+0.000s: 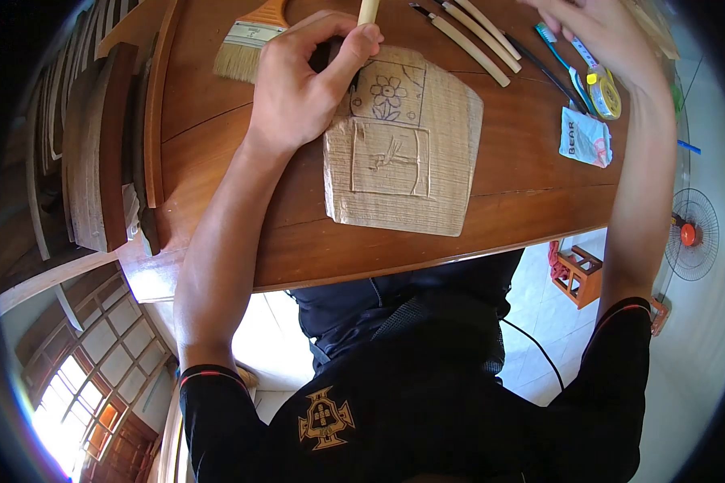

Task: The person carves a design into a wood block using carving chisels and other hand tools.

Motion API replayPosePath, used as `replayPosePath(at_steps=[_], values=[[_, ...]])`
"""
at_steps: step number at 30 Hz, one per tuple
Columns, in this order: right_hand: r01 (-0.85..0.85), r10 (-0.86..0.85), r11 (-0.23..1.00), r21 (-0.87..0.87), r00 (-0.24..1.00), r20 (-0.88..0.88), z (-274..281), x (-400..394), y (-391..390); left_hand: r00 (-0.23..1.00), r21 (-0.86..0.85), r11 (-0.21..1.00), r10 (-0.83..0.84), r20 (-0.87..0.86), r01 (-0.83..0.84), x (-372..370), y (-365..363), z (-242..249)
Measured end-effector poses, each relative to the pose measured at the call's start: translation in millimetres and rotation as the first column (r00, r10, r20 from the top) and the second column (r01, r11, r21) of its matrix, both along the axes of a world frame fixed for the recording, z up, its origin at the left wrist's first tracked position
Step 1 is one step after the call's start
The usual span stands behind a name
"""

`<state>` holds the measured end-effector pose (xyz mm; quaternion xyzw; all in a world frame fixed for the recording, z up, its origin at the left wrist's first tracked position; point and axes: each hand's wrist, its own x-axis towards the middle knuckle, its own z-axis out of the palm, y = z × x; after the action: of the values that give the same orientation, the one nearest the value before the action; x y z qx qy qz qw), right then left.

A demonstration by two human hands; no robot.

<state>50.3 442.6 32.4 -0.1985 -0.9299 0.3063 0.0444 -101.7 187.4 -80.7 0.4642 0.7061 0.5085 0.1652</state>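
My left hand (302,88) is closed around the pale wooden handle (368,11) of a carving tool. A dark part of the tool shows below the fingers, and its tip is hard to make out. This hand rests at the upper left edge of a wooden board (451,137). A pen-drawn flower (388,95) marks the board's upper part, with a carved square (391,159) below it. At the top right my right hand (592,36) hangs above the table with fingers apart, partly cut off by the frame. I see nothing in it.
A flat brush (246,44) lies left of the board. Several wooden-handled carving tools (475,48) lie at the top. Near the right forearm are a toothbrush (568,60), a yellow tape measure (603,95) and a BEAR-labelled packet (586,138). Wooden planks (97,145) stand at the left.
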Motion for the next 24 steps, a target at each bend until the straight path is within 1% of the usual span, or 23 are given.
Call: replayPosePath(at_steps=[1, 3, 5, 8, 9, 11, 13, 15, 17, 19, 21, 24], values=[[-0.067, 0.067, 0.997, 0.024, 0.998, -0.012, 3, -1, 0, 1.0, 0.004, 1.0, -0.004, 0.016, 0.003, 1, 1, -1], [0.056, -0.057, 0.998, 0.016, 0.996, 0.068, 13, -1, -15, 0.999, 0.01, 1.0, -0.001, 0.04, 0.0, 1, 0, -1], [0.162, -0.167, 0.986, 0.038, 0.961, 0.22, 17, -1, -24, 1.0, -0.005, 1.0, 0.0, 0.019, 0.0, -2, 0, -1], [0.166, -0.163, 0.986, -0.002, 0.971, 0.176, 11, 2, -21, 1.0, 0.024, 1.0, 0.003, 0.0, -0.003, 0, 1, -2], [0.123, -0.121, 0.992, -0.008, 0.985, 0.119, 7, 2, -16, 1.0, 0.038, 0.999, 0.0, -0.01, 0.001, 0, 2, -2], [0.04, -0.04, 0.999, -0.004, 0.999, 0.014, 1, 3, -5, 1.0, 0.014, 1.0, -0.018, -0.017, 0.019, -2, 2, -1], [0.047, -0.047, 0.999, -0.012, 0.999, 0.001, 8, 5, -17, 1.0, -0.005, 1.0, -0.016, -0.016, 0.016, -3, 0, -1], [-0.024, 0.024, 1.0, -0.002, 0.99, 0.139, 21, 5, -28, 1.0, -0.019, 0.999, -0.029, -0.005, 0.029, -2, 1, 1], [0.145, -0.139, 0.989, -0.032, 0.978, 0.153, 13, 7, -25, 0.999, -0.008, 0.999, -0.047, 0.021, 0.047, -2, 1, -1], [0.182, -0.176, 0.983, -0.019, 0.971, 0.162, 11, 4, -26, 0.999, 0.026, 0.998, -0.05, 0.02, 0.049, -3, 0, -3], [0.109, -0.116, 0.993, 0.046, 0.976, 0.182, 16, 5, -27, 0.998, 0.094, 0.994, -0.06, 0.007, 0.059, 1, 4, -5], [0.015, -0.02, 0.999, 0.029, 0.981, 0.192, 19, 4, -29, 0.993, 0.043, 0.997, -0.072, 0.088, 0.069, 1, 4, -2]])
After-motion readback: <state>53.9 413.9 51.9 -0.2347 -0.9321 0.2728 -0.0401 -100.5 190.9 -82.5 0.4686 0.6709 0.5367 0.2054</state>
